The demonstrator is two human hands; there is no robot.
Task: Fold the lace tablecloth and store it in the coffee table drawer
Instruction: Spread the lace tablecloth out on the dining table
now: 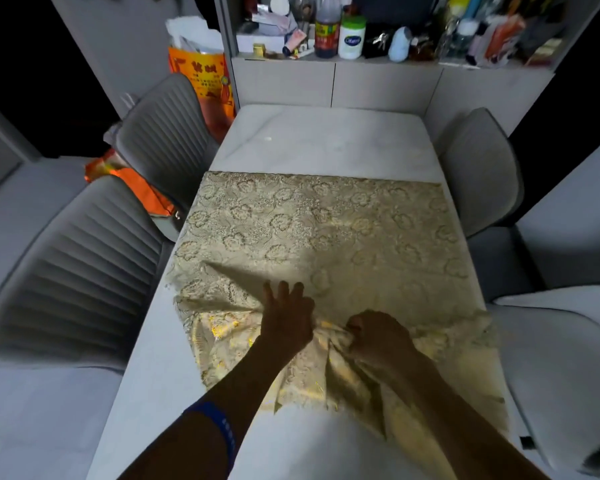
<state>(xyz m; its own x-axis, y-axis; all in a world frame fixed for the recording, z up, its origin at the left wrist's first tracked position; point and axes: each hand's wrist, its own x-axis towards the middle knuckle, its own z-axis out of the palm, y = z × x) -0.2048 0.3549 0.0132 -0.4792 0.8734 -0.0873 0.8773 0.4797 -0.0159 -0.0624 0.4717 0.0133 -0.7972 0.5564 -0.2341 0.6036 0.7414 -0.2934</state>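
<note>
Folding step under way, drawer not in view. Tablecloth point(312, 237) on table point(312, 140), near half bunched. Left hand point(286, 320) open, fingers spread, pressing cloth. Right hand point(378, 336) fisted on gathered edge. Next, likely: draw edge toward 12 o'clock, align corners. White bottle point(351, 38) at 12: label blurred. Orange bag point(205, 81) at 11: print unreadable.

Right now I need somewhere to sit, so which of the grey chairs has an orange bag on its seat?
The far chair on the left: the orange bag lies on its seat. The other chairs' seats show none.
</note>
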